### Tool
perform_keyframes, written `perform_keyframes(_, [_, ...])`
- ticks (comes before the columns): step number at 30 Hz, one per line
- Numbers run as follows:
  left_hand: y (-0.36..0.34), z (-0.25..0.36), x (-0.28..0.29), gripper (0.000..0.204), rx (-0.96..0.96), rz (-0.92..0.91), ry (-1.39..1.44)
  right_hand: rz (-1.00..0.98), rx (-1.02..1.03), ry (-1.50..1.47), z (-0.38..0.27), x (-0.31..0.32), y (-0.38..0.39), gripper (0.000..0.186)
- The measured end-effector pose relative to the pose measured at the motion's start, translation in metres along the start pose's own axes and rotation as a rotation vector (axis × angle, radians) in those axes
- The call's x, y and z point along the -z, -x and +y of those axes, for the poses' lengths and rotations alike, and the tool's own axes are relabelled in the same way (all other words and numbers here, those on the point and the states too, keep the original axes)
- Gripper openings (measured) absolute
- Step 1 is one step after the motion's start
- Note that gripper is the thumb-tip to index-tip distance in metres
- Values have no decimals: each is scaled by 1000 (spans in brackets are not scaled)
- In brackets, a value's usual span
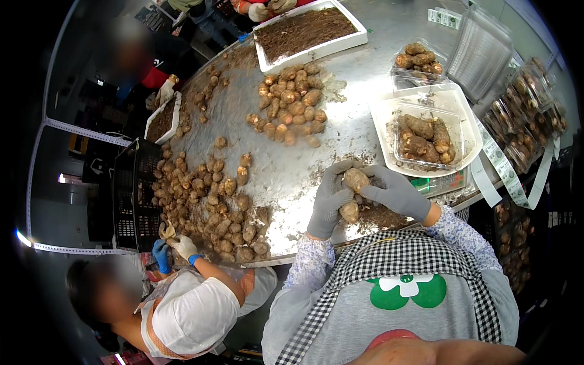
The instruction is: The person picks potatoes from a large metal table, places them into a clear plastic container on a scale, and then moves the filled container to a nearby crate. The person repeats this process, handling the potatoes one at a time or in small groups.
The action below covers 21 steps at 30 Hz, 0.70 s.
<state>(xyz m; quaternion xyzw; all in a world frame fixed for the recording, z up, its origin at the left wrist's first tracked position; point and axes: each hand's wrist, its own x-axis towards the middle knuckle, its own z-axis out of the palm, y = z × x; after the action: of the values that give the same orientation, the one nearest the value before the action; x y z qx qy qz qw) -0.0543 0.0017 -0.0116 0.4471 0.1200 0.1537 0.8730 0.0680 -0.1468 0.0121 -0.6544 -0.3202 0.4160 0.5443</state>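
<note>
Both my hands wear grey gloves and come together over the near edge of the metal table. Between them is a pale brown taro (pixel 356 180), its upper end up by my fingers. A second taro (pixel 349 211) sits just below it, against the thumb of my left hand (pixel 327 205). My right hand (pixel 398 193) closes on the upper taro from the right, thumb laid across its lower end. The fingers of my left hand curl round the left side of the pair. Dark soil (pixel 383 218) lies on the table under my hands.
Right of my hands, a white tray (pixel 378 125) on a scale (pixel 447 184) holds a clear box of taros (pixel 426 137). Beyond stand stacked clear lids (pixel 480 52), packed boxes and a label strip (pixel 500 159). Taro piles (pixel 292 100) cover the left. A co-worker (pixel 191 304) handles taros beside me.
</note>
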Motion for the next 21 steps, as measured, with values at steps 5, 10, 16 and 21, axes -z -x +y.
perform_keyframes(5, [1, 5, -5, 54, 1, 43, -349, 181, 246, 160, 7, 1, 7, 48])
perform_keyframes(10, [-3, 3, -9, 45, 147, -2, -376, 199, 384, 244, 21, 7, 12, 51])
perform_keyframes(16, [-2, -4, -16, 44, 108, -7, -284, 203, 368, 51, 18, 13, 27, 60])
perform_keyframes(21, [-9, -5, -29, 46, -79, -79, -505, 124, 222, -179, 21, 24, 41, 55])
